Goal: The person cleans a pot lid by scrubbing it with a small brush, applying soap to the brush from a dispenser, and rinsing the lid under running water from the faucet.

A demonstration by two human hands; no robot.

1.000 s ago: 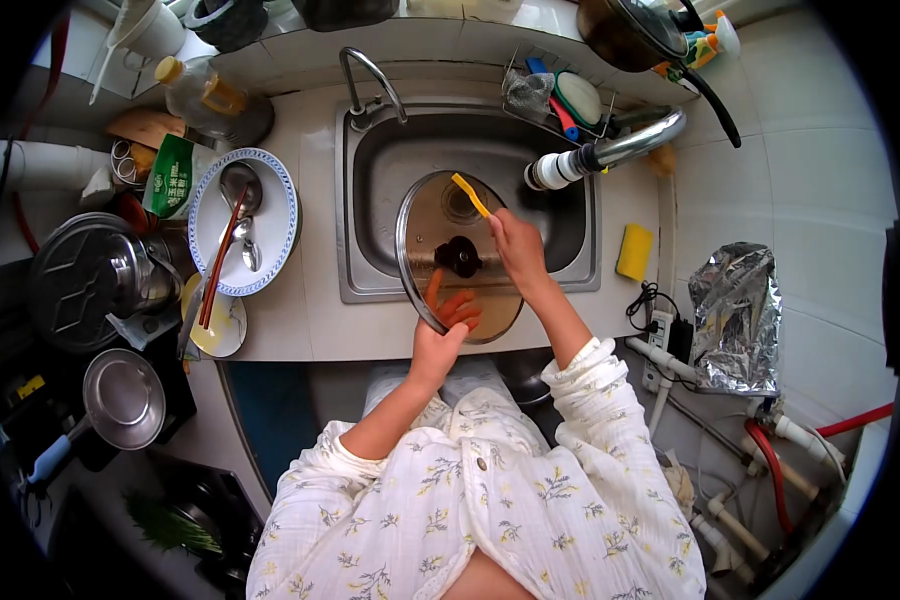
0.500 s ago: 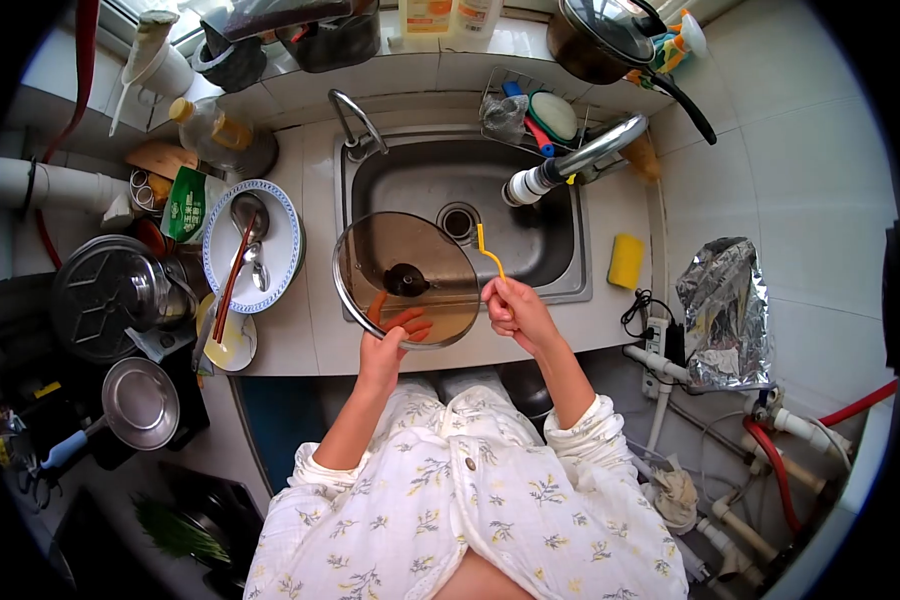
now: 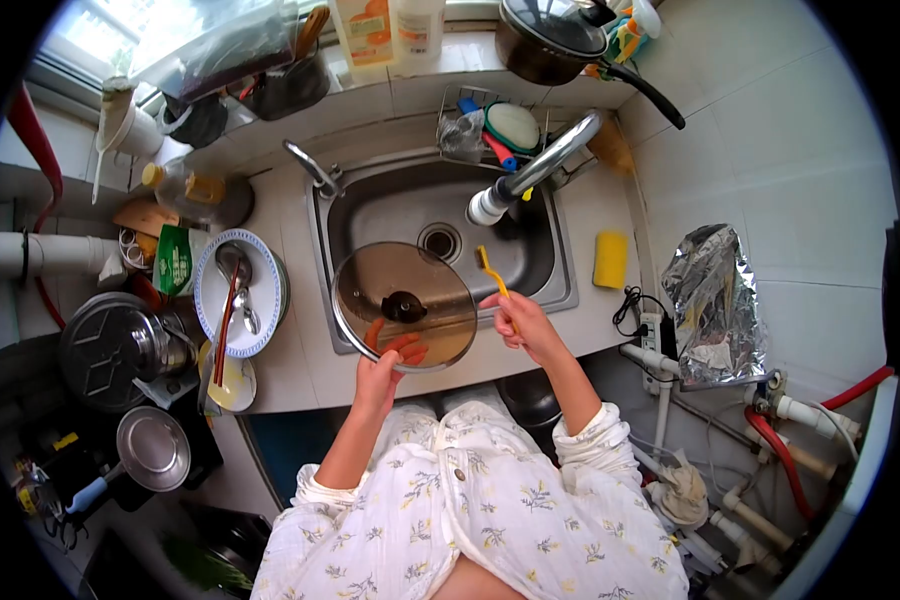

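My left hand (image 3: 382,372) grips the near rim of a round glass pot lid (image 3: 435,325), thumb on this side and fingers showing through the tinted glass. The lid has a metal rim and a dark knob (image 3: 404,307), and is tilted over the front of the steel sink (image 3: 370,190). In my right hand (image 3: 526,327) is a yellow brush (image 3: 494,275), shaped like a toothbrush, its dark-bristled head pointing up and away from me. The brush is just right of the lid, apart from it. My right fingers are closed round its handle.
A curved faucet (image 3: 560,155) reaches over the sink from the right, and a smaller tap (image 3: 315,168) stands at the back left. A yellow sponge (image 3: 610,259) lies right of the sink. On the left counter is a bowl (image 3: 208,300) with spoons and chopsticks.
The view has shifted, so the sink and counter sit lower and further left. The brush has turned in my right hand, and its bristles now show. My left hand still holds the lid.
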